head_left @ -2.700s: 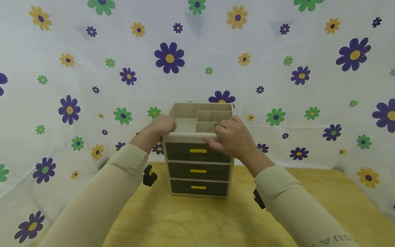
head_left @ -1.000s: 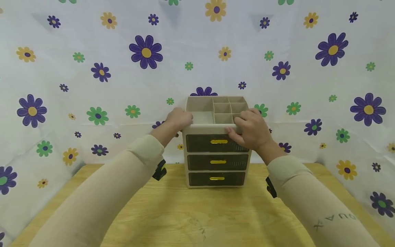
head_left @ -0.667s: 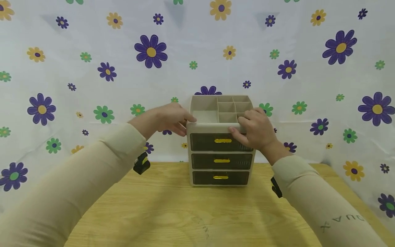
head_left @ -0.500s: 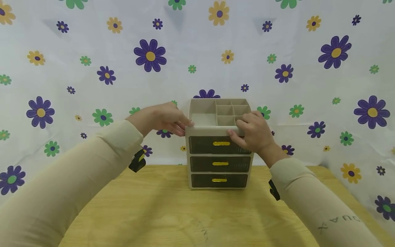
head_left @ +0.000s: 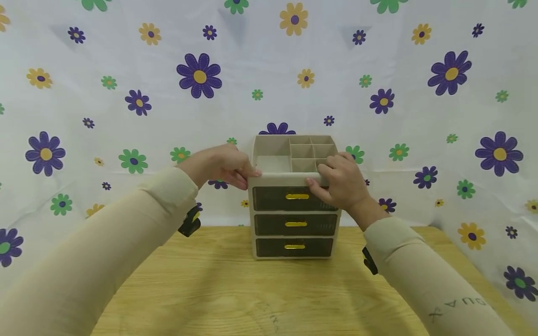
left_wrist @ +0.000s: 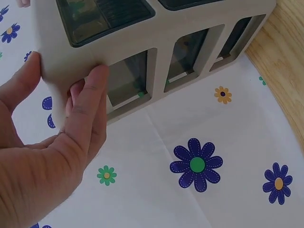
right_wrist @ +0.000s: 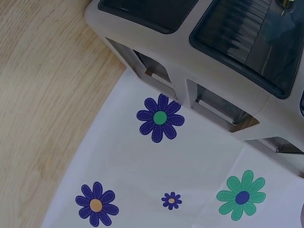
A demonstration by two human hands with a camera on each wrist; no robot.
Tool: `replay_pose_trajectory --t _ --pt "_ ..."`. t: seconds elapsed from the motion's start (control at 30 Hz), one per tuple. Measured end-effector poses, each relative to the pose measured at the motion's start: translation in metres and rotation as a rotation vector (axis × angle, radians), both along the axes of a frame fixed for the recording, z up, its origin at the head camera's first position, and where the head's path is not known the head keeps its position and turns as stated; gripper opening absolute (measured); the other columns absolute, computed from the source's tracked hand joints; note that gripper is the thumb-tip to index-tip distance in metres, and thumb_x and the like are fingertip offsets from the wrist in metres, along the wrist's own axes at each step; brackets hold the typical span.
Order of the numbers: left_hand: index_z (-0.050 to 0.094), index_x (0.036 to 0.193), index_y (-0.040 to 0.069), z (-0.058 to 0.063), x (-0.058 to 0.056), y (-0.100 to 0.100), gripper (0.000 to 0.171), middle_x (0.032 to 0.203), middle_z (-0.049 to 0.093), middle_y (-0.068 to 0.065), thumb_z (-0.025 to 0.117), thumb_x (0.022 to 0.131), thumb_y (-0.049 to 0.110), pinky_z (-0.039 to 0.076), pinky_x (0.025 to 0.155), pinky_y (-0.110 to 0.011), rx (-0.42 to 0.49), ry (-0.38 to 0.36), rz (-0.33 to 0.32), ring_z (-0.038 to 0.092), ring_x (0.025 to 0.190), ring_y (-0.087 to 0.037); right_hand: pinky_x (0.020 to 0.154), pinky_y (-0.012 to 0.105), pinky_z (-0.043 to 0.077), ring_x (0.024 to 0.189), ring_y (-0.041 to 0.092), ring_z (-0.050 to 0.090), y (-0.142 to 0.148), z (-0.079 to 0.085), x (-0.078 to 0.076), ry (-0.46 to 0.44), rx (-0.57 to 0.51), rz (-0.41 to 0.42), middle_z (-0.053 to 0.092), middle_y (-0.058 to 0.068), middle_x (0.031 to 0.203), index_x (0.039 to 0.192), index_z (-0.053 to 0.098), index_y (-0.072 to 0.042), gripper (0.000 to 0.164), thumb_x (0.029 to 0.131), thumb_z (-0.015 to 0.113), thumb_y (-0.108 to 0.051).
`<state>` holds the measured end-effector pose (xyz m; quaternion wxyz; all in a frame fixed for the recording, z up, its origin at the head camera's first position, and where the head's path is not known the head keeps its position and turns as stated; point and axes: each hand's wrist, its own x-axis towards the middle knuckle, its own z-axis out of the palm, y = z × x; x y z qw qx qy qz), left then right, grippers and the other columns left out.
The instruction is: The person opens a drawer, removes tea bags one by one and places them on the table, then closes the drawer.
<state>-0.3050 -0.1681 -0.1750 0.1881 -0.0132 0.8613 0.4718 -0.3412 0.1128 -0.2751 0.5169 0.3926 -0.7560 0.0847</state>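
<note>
A beige desktop drawer organizer (head_left: pixel 293 212) with three dark, see-through drawers stands upright on the wooden table. Yellow handles mark the drawer fronts, all pushed in. Its open top has one wide compartment on the left and several small ones on the right. My left hand (head_left: pixel 229 165) grips the upper front left corner; in the left wrist view, the thumb and fingers (left_wrist: pixel 88 102) pinch the edge from either side. At the upper front right, my right hand (head_left: pixel 342 179) holds the rim, fingers curled over the top and thumb on the front. The right wrist view shows the organizer's windowed side (right_wrist: pixel 190 80).
The wooden table (head_left: pixel 235 298) extends in front and to both sides. Close behind the organizer hangs a white cloth (head_left: pixel 269 46) printed with purple, green and yellow flowers, which also runs along both sides.
The organizer has shifted right and slightly back against the cloth. My left hand has let go of the left rim and taken hold of the front left corner; the right keeps its hold.
</note>
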Motion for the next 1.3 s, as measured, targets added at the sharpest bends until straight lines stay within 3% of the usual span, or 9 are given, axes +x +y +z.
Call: replay_pose_trajectory --t 0.13,0.23,0.47,0.63,1.1,1.3 --pt "0.052 0.129 -0.004 0.002 0.002 -0.002 0.043 0.113 0.06 -0.019 0.069 0.093 0.013 0.06 0.092 -0.039 0.0 0.011 -0.009 0.066 0.091 -0.027 0.077 0.045 0.051 0.065 0.025 0.052 -0.002 0.0 0.001 0.003 -0.005 -0.016 0.054 0.007 0.067 0.07 0.057 -0.008 0.063 0.1 0.031 -0.056" --pt "0.047 0.133 -0.003 0.0 0.002 -0.002 0.049 0.116 0.057 -0.02 0.07 0.092 0.013 0.057 0.097 -0.043 0.052 -0.007 -0.007 0.066 0.095 -0.03 0.077 0.046 0.051 0.066 0.026 0.053 -0.002 0.0 0.001 0.013 -0.008 -0.03 0.054 0.007 0.067 0.069 0.057 -0.008 0.064 0.1 0.03 -0.057" --pt "0.039 0.141 -0.001 -0.012 0.002 0.0 0.06 0.137 0.05 -0.02 0.069 0.091 0.012 0.049 0.108 -0.042 0.238 -0.062 0.039 0.056 0.122 -0.033 0.076 0.045 0.051 0.066 0.026 0.053 0.003 0.002 0.001 0.021 0.008 -0.041 0.054 0.007 0.066 0.069 0.056 -0.008 0.064 0.1 0.03 -0.057" --pt "0.04 0.142 0.0 -0.019 0.001 0.001 0.061 0.135 0.05 -0.017 0.069 0.09 0.012 0.047 0.111 -0.04 0.29 -0.06 0.081 0.054 0.121 -0.029 0.075 0.045 0.049 0.064 0.026 0.05 0.003 0.004 0.003 0.007 0.009 -0.035 0.051 0.007 0.065 0.068 0.053 -0.008 0.06 0.099 0.033 -0.056" --pt "0.043 0.139 0.0 -0.031 -0.002 -0.003 0.057 0.126 0.055 -0.015 0.069 0.09 0.013 0.047 0.11 -0.037 0.328 -0.067 0.125 0.055 0.113 -0.026 0.078 0.047 0.049 0.067 0.024 0.052 -0.002 0.001 0.009 -0.145 -0.033 -0.048 0.056 0.006 0.067 0.071 0.059 -0.007 0.045 0.091 0.051 -0.047" --pt "0.043 0.139 0.0 -0.028 -0.003 -0.004 0.058 0.128 0.054 -0.015 0.069 0.09 0.014 0.047 0.11 -0.037 0.316 -0.072 0.112 0.054 0.114 -0.027 0.079 0.045 0.046 0.079 0.026 0.052 -0.005 0.014 0.031 -0.301 -0.069 -0.058 0.059 0.008 0.082 0.093 0.06 -0.004 0.036 0.09 0.062 -0.04"
